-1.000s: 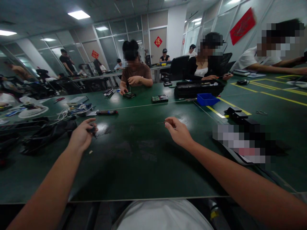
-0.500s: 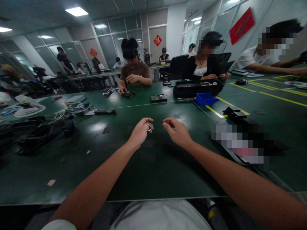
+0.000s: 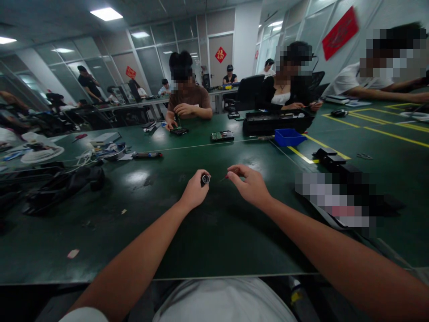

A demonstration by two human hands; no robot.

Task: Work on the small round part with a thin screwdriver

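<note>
My left hand [image 3: 194, 190] is closed round a small dark cylinder [image 3: 205, 180] with a silvery ring at the end facing me. Its exact kind is too small to make out. Across a narrow gap, my right hand [image 3: 250, 181] pinches a thin tool with a red part [image 3: 227, 176]. From the fingertips its fine shaft points left and slightly down, toward the cylinder but apart from it. The curled fingers hide the rest of this tool. Both hands are held above the green table [image 3: 208, 241].
A pen-like tool [image 3: 146, 155] and a black bag-like thing [image 3: 63, 190] lie to the left. A blue bin [image 3: 290, 137], a circuit-board device [image 3: 222, 136] and a long black case [image 3: 278, 124] stand farther back. Black parts [image 3: 338, 165] lie right. Co-workers sit opposite.
The cylinder has turned in my left hand, so its dark side now shows, and the left fingers have curled in. My right hand has barely moved; its thin shaft shows more clearly.
</note>
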